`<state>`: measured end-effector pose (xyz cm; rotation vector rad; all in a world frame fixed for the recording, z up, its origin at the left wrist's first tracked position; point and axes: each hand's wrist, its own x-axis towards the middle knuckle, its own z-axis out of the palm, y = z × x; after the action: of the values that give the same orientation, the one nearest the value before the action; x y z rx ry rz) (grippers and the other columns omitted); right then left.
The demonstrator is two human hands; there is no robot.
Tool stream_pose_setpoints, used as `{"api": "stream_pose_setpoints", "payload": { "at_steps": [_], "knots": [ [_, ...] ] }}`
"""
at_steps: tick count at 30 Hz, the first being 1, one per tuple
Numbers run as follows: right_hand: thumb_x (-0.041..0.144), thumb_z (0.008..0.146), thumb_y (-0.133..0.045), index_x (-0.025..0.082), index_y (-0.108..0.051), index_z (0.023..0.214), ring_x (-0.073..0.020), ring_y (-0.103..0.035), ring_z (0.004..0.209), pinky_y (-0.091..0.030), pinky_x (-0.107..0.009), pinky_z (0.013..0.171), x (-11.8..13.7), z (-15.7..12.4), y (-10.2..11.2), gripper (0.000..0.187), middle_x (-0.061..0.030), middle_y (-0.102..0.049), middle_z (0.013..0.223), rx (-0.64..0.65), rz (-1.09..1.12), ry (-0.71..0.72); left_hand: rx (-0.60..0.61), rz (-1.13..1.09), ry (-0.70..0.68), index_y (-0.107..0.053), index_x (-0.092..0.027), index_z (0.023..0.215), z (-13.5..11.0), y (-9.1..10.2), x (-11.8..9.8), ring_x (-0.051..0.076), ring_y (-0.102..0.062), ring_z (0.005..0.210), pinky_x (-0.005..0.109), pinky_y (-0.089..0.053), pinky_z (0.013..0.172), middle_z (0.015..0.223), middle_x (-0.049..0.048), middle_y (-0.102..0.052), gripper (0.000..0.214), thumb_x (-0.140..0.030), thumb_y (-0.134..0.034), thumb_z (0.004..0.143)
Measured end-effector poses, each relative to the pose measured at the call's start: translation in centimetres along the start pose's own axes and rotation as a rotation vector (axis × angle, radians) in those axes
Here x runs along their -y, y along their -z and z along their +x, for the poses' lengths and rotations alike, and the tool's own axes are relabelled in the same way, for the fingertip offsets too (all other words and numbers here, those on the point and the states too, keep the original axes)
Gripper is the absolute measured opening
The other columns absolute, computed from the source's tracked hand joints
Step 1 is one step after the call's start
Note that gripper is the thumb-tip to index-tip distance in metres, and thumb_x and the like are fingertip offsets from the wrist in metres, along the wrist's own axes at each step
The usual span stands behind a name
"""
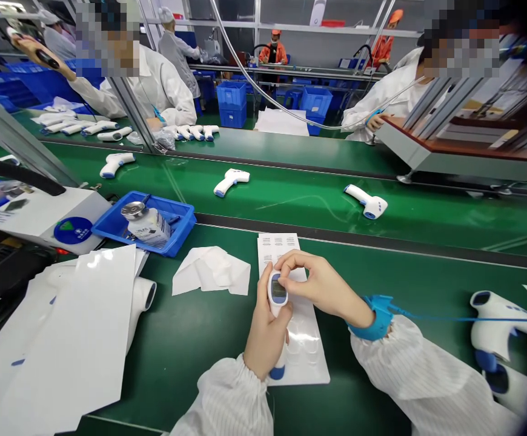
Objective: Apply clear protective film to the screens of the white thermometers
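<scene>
My left hand [266, 336] is wrapped round a white and blue infrared thermometer [271, 309], its small dark display turned up toward me. The fingers of my right hand [315, 281] are bent in a pinch at the display's upper edge; whatever is between the fingertips is too small to make out. A blue wrist strap [372, 316] with a thin cord circles my right wrist. Beneath both hands lies a white sheet of labels [306, 339], printed near its top and showing clear oval outlines lower down. A crumpled white tissue [211, 270] rests left of the sheet.
Several thermometers lie on the green conveyor belt [286, 197] ahead. More thermometers [500, 321] are at my right. A blue tray [177, 227] holds a bottle with a metal top. White sheets [63, 345] cover my left side. Co-workers in white sit across the belt.
</scene>
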<state>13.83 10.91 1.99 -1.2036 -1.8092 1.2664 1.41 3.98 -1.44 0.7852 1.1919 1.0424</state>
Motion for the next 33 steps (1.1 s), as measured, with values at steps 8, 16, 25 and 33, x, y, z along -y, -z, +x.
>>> {"api": "stream_pose_setpoints", "payload": {
  "at_steps": [8, 16, 25, 33],
  "knots": [
    [0.011, 0.071, -0.059, 0.02, -0.06, 0.068, -0.0179, -0.064, 0.091, -0.048, -0.032, 0.088, 0.32, 0.76, 0.84, 0.01, -0.0014, -0.069, 0.092, 0.085, -0.071, 0.01, 0.005, 0.015, 0.013, -0.024, -0.039, 0.148, -0.08, -0.02, -0.18, 0.001, -0.044, 0.042, 0.023, -0.043, 0.042, 0.152, 0.0075, -0.035, 0.07, -0.03, -0.057, 0.086],
    [0.012, 0.073, -0.06, 0.02, -0.061, 0.068, -0.0175, -0.065, 0.091, -0.048, -0.032, 0.088, 0.49, 0.97, 0.96, 0.01, -0.0013, -0.069, 0.093, 0.116, -0.061, 0.023, 0.007, 0.034, 0.002, -0.021, -0.041, 0.149, 0.03, 0.03, 0.09, 0.0, -0.044, 0.041, 0.023, -0.045, 0.043, 0.153, 0.0082, -0.032, 0.072, -0.029, -0.056, 0.087],
    [0.009, 0.072, -0.061, 0.021, -0.062, 0.068, -0.0173, -0.064, 0.093, -0.048, -0.031, 0.088, 0.42, 0.83, 0.9, 0.012, -0.0012, -0.069, 0.094, 0.122, -0.049, 0.037, 0.059, -0.048, -0.019, -0.023, -0.037, 0.148, -0.21, 0.42, 0.24, 0.003, -0.049, 0.052, 0.022, -0.046, 0.045, 0.15, 0.0104, -0.034, 0.071, -0.026, -0.057, 0.086],
    [0.009, 0.072, -0.061, 0.02, -0.062, 0.068, -0.0171, -0.064, 0.092, -0.048, -0.032, 0.089, 0.47, 0.96, 0.85, 0.012, -0.0017, -0.069, 0.094, 0.112, -0.032, 0.031, 0.053, -0.108, 0.09, -0.02, -0.034, 0.15, 0.27, 0.71, 0.69, 0.009, -0.043, 0.046, 0.02, -0.041, 0.04, 0.072, -0.0019, -0.05, 0.058, -0.044, -0.038, 0.095]
  ]
}}
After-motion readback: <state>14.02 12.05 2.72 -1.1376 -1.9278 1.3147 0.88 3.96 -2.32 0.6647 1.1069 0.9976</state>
